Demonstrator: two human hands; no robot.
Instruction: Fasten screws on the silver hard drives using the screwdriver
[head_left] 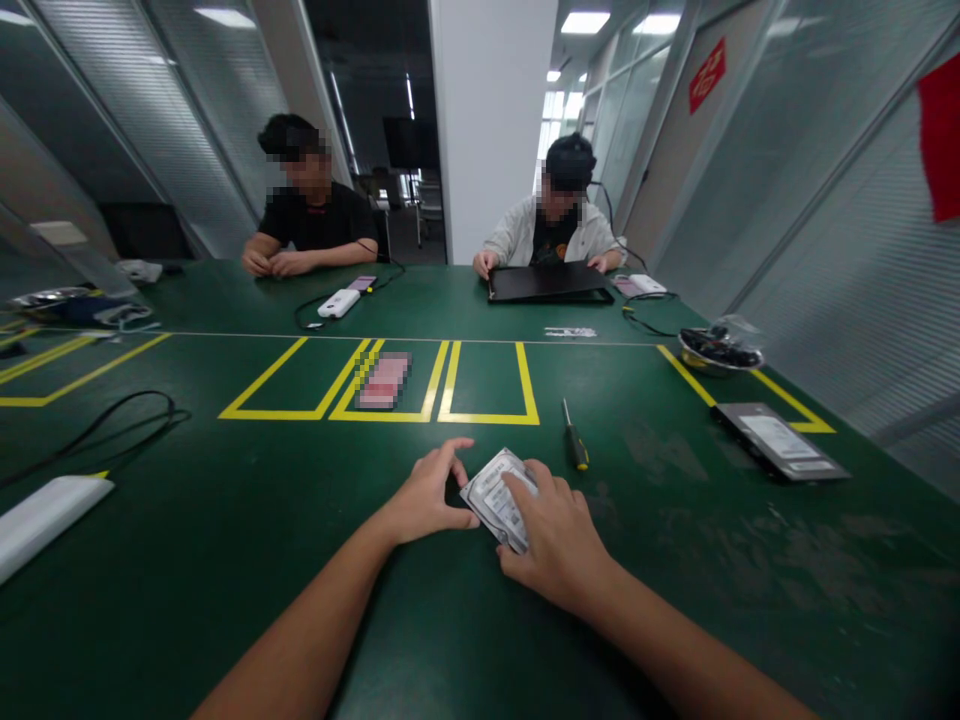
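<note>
Left hand and right hand pinch the hard drive between them by its edges. Likely rigid, dense, shock-sensitive; grip the side rails, not the label face.

Left hand and right hand are bare, no gloves, rings or watch in sight; both forearms uncovered to the frame's edge; any sleeves seemingly sit higher, out of view.

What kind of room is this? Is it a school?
Probably an electronics workshop in an office, not a school: a green work table marked with yellow tape boxes, a screwdriver, and a hard drive held in both hands.
</note>
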